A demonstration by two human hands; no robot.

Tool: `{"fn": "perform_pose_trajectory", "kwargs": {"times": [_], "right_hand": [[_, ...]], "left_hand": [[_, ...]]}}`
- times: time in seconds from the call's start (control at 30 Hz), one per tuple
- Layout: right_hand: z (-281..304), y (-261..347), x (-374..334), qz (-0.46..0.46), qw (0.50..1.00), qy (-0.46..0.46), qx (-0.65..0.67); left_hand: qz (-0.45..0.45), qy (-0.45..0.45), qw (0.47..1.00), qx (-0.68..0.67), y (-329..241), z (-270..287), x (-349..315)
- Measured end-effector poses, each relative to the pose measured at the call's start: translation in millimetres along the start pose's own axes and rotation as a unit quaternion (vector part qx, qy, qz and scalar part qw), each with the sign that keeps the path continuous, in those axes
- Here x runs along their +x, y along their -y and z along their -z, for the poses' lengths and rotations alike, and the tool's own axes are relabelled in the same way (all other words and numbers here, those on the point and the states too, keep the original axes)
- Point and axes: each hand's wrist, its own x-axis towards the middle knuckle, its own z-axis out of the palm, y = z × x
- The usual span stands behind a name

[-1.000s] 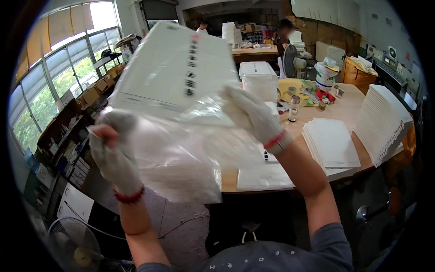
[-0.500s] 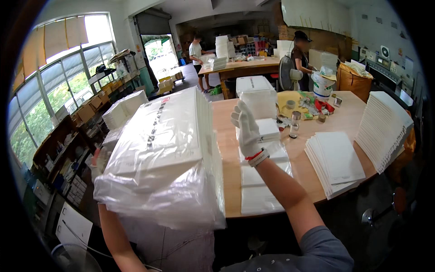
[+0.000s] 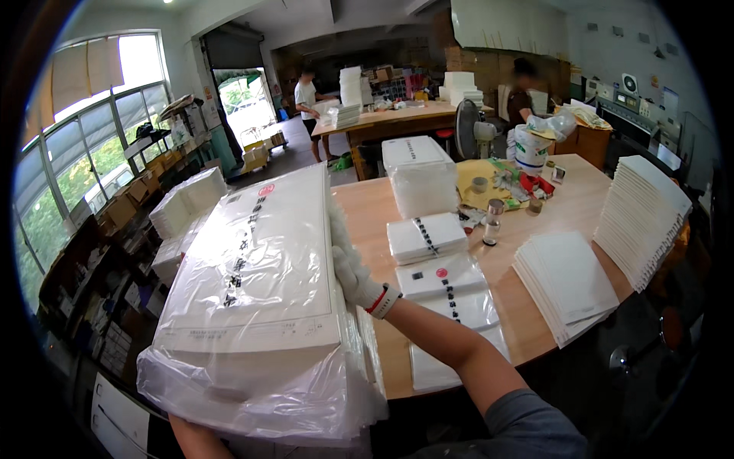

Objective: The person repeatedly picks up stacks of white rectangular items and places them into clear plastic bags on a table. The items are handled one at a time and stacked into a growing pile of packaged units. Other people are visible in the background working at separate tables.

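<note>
A tall stack of large white sheets point(image 3: 267, 252), wrapped in clear plastic bags with dark lettering and a red mark, fills the left of the table. My right hand point(image 3: 352, 271), in a white glove, lies along its right side; its fingers look stretched out against the plastic. My left hand is hidden behind the stack, and only the left forearm point(image 3: 197, 440) shows below it. Loose plastic ends point(image 3: 252, 390) hang over the near side. Flat bagged packs point(image 3: 443, 287) lie in a row right of my right hand, with a smaller bagged stack point(image 3: 420, 183) behind them.
At the right stand a fanned pile of white sheets point(image 3: 569, 283) and a taller leaning stack point(image 3: 642, 222). A glass bottle point(image 3: 493, 222), a white bucket point(image 3: 531, 149) and a fan point(image 3: 468, 130) are farther back. Two people work beyond, one by a far table point(image 3: 390, 122).
My right hand has moved left and down, from raised above the packs onto the stack's side. My left hand has gone out of sight behind the stack. The view has shifted slightly.
</note>
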Motion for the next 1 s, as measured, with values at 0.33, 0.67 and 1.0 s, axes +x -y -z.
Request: {"fn": "perform_pose_trajectory", "kwargs": {"times": [0.33,0.67,1.0], "right_hand": [[48.2,167.8,-23.2,0.218,0.959,0.166,-0.07],[43.8,113.6,-353.6,-0.301,0.714,0.631,-0.04],[141.8,174.4,-418.7,-0.553,0.783,0.282,-0.036]], "left_hand": [[-0.204,0.128,0.945,0.221,-105.0,8.2,-102.0],[0.219,0.228,0.811,0.493,192.3,-140.0,-352.2],[-0.147,0.316,0.768,0.538,326.2,-352.5,-253.4]]}}
